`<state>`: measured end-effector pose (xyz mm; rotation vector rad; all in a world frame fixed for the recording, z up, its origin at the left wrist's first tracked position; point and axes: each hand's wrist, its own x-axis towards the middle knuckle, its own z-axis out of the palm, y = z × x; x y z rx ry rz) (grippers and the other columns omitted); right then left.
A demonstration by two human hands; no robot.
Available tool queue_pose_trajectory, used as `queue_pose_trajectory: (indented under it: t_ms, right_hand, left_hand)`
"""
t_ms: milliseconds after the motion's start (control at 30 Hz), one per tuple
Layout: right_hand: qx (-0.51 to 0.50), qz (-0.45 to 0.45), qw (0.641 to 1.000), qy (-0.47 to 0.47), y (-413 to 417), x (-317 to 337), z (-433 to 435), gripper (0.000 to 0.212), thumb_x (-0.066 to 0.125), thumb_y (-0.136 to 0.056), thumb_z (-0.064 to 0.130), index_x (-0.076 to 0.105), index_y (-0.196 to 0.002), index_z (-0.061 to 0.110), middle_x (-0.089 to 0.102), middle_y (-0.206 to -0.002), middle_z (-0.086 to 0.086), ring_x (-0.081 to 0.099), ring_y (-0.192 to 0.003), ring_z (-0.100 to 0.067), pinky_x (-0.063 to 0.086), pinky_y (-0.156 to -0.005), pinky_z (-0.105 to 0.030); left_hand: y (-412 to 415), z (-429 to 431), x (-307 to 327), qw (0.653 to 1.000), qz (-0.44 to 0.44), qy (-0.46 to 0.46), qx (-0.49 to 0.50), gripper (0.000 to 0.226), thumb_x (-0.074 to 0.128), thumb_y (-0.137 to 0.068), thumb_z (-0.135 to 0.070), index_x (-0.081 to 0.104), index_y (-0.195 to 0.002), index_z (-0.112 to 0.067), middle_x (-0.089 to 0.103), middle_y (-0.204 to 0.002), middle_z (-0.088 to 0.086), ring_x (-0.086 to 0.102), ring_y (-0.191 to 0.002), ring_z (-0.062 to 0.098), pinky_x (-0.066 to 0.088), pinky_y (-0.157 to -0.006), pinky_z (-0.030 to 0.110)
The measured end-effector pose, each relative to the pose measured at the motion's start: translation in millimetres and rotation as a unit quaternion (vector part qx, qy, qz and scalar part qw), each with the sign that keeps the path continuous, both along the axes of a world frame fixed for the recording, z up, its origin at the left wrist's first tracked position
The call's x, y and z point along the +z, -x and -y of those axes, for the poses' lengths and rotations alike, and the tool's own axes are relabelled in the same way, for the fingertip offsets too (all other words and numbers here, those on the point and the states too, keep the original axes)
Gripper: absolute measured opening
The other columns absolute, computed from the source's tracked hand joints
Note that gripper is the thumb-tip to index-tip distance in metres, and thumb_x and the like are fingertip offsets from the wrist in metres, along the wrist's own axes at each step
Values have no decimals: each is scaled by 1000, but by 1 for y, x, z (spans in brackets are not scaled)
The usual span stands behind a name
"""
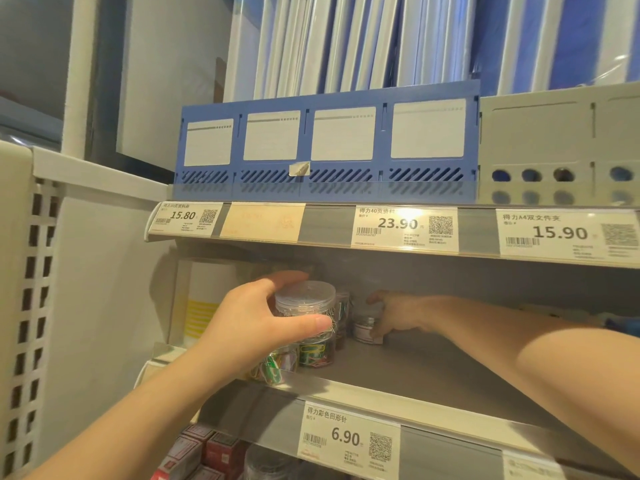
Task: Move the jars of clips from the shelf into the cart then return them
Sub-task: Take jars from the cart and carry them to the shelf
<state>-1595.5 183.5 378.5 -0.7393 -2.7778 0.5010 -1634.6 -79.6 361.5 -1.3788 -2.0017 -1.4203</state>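
Note:
My left hand (256, 320) grips a clear round jar of silver clips (306, 301), thumb in front and fingers over its lid. The jar sits atop other jars of coloured clips (313, 353) at the left of the grey middle shelf (398, 372). Further back in the shelf, my right hand (394, 315) reaches in and holds a small jar with a white label (363, 332), fingers curled around it. More jars stand dimly behind the stack. No cart is in view.
A blue file organiser (325, 150) and a grey one (561, 147) stand on the shelf above, with price tags (403, 228) along its edge. Red boxes (207, 452) lie on the shelf below. A perforated white side panel (31, 306) stands at the left.

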Motion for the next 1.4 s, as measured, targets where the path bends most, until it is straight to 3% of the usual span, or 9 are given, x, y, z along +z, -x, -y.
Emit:
queue_pose_trajectory:
  t_ms: [200,400,467,567,700,833,967,1200,1400]
  right_hand:
    - [18,25,999,17,-20,11,7,84,69,-84,29,17,-149,23,27,-152,-7,36,-132,-23,33,-103,-27]
    - [88,35,993,73,-68,27,18,59,70,-82,32,42,-134,34,40,-144,5,36,-133,-16,20,-116,-38]
    - [140,37,982,120,-87,25,23,49,71,-81,29,49,-124,36,51,-135,9,43,-128,-11,23,-114,-36]
    - [206,11,966,157,-112,25,33,48,66,-85,12,50,-128,26,61,-125,6,54,-116,-6,37,-102,-22]
    - [255,2,953,162,-134,27,56,46,67,-85,12,47,-125,28,61,-122,9,58,-109,0,45,-89,-14]
    - [225,-48,970,75,-130,14,71,78,75,-77,36,32,-141,28,45,-138,13,45,-125,-3,37,-108,-28]
    - [171,-87,981,19,-113,5,65,80,78,-73,36,35,-141,28,47,-134,13,45,-122,-7,38,-98,-22]
    - [28,-97,995,-22,-75,21,14,92,83,-68,25,31,-144,23,38,-145,1,39,-129,-19,36,-95,-25]
    - [22,-90,995,-42,-34,20,-3,84,82,-69,30,39,-140,16,46,-136,0,45,-110,-14,37,-82,-21]
  left_hand:
    - [-5,-2,-1,1000,-12,8,-7,80,62,-40,-74,54,-114,-45,54,-109,-32,43,-97,-24,35,-72,-3]
    - [-24,-12,1,999,-34,31,-6,66,75,-61,-60,55,-120,-38,61,-101,-21,51,-81,-11,38,-68,2]
    - [-32,-17,1,998,-36,41,-12,64,76,-62,-57,55,-120,-39,59,-91,-21,53,-80,-8,38,-65,1]
    - [-40,-29,-1,997,-34,56,-26,65,76,-64,-52,55,-123,-36,60,-111,-19,54,-95,-7,38,-70,-2]
    - [-48,-46,-3,996,-23,79,-33,56,73,-68,-50,54,-120,-37,63,-100,-17,56,-82,-9,42,-65,6]
    - [-54,-58,-4,995,-6,97,-33,57,63,-78,-50,44,-129,-35,62,-102,-12,57,-83,-3,43,-64,8]
    - [-51,-59,-5,993,-3,112,-22,55,45,-91,-47,28,-141,-33,58,-125,-1,58,-105,16,42,-81,25]
    - [-36,-54,-16,993,-63,57,81,34,48,-90,-10,51,-121,-24,65,-92,-7,61,-88,15,46,-74,23]
    - [-30,-61,-20,994,-69,41,69,31,49,-90,-8,53,-115,-27,59,-82,-15,61,-83,11,48,-75,24]
